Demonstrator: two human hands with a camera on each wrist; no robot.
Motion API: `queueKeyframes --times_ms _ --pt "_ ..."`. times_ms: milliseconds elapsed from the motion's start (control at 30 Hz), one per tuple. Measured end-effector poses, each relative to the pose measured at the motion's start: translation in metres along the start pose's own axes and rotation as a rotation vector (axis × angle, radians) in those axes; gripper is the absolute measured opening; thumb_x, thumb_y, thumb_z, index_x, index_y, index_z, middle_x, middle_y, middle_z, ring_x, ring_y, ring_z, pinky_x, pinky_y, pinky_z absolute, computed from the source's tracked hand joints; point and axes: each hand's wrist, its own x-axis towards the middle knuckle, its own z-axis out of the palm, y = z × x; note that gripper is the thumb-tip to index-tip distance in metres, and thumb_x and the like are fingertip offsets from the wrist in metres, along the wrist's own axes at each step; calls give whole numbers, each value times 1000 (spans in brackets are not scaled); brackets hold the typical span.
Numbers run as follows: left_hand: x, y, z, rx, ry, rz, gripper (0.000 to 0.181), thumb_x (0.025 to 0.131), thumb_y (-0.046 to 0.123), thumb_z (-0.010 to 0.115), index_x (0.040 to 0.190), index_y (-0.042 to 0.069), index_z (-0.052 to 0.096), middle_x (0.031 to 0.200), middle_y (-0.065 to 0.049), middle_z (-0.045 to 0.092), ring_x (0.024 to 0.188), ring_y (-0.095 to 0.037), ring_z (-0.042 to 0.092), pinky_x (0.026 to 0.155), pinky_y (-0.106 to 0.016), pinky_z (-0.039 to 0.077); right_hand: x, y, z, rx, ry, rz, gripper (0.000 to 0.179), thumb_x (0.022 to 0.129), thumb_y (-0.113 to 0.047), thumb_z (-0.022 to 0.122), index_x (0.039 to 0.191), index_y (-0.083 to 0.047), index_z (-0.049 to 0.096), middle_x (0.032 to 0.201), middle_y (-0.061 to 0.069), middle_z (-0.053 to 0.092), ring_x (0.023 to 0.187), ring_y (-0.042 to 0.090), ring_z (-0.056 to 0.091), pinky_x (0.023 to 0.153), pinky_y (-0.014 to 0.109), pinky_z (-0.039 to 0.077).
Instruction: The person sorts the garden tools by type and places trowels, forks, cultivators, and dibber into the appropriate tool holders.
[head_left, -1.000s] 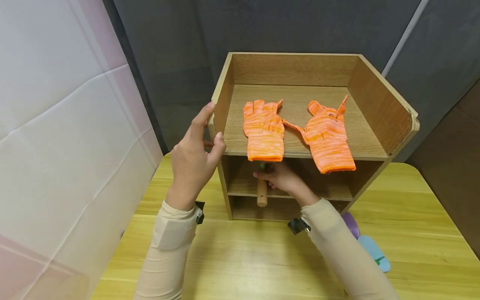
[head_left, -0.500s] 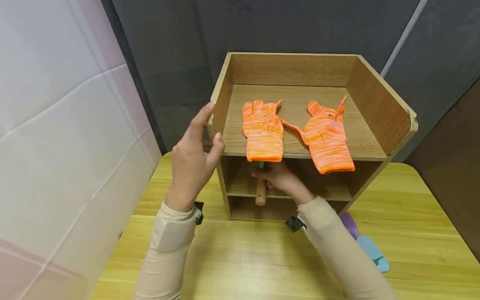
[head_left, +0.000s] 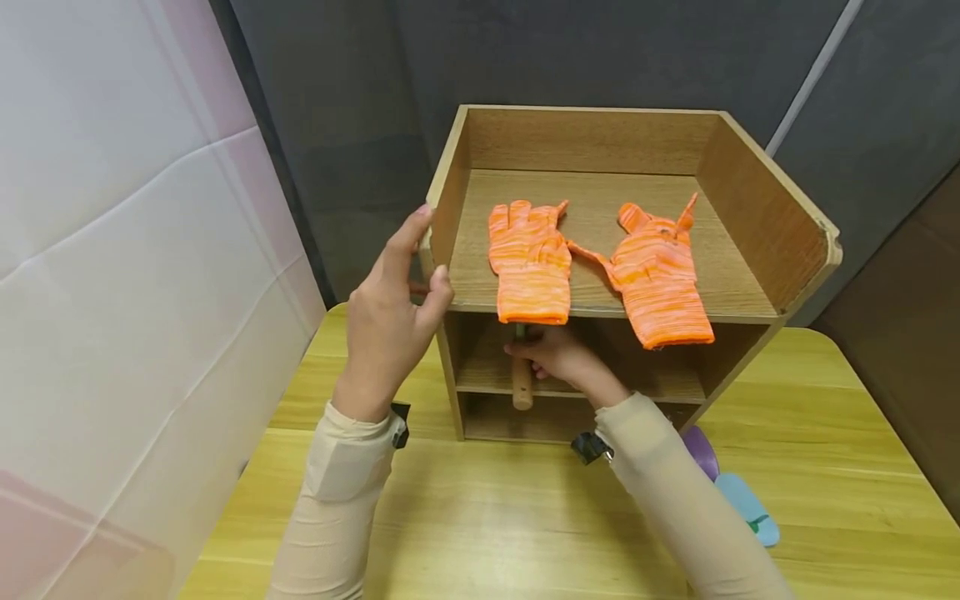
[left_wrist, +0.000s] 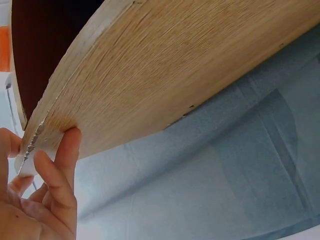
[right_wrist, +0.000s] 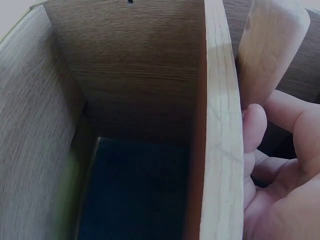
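A small wooden shelf unit (head_left: 592, 185) stands on the table. My left hand (head_left: 386, 321) holds the front edge of its left side panel; in the left wrist view, fingers (left_wrist: 68, 150) press the panel's outer face. My right hand (head_left: 562, 354) reaches into the middle compartment and grips a tool's round wooden handle (head_left: 522, 385). Its green neck goes back under the top board, and the tool's head is hidden. In the right wrist view the handle end (right_wrist: 272, 45) sticks out beyond the shelf board's edge (right_wrist: 223, 130), and fingers curl beside that board.
Two orange knitted gloves, a left one (head_left: 532, 267) and a right one (head_left: 660, 275), lie on the top board with cuffs over its front edge. A purple object (head_left: 701, 452) and a light blue piece (head_left: 748, 507) lie on the table (head_left: 480, 517) by my right forearm.
My right hand and the wooden handle have shifted very slightly left and deeper into the compartment. The left hand keeps its place on the panel.
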Motion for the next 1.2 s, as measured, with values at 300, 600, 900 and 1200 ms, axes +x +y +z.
queueKeyframes --times_ms 300,600,900,1200 --pt "0 1 0 71 11 6 49 85 14 54 133 18 41 98 -13 63 60 -20 66 38 -29 36 -1 1 0 28 23 -19 20 90 -23 56 82 -6 51 64 0 44 55 11 45 52 23 43" --pt "1 2 -1 114 -5 -9 50 85 15 53 133 20 39 98 -13 62 61 -19 67 37 -28 33 -11 7 -8 70 13 -149 31 93 -20 52 115 3 55 76 4 51 61 12 47 55 24 44" --pt "1 2 0 129 0 0 49 85 15 53 132 19 40 96 -15 63 58 -21 67 37 -30 35 -34 20 -21 81 47 -189 38 91 -19 55 127 -6 50 97 12 55 66 15 54 59 28 48" --pt "1 3 2 142 11 -15 50 83 13 51 131 19 39 97 -14 63 57 -21 66 38 -29 31 -59 13 -32 99 -31 -250 37 90 -19 57 123 -4 51 99 11 56 65 13 56 56 27 46"
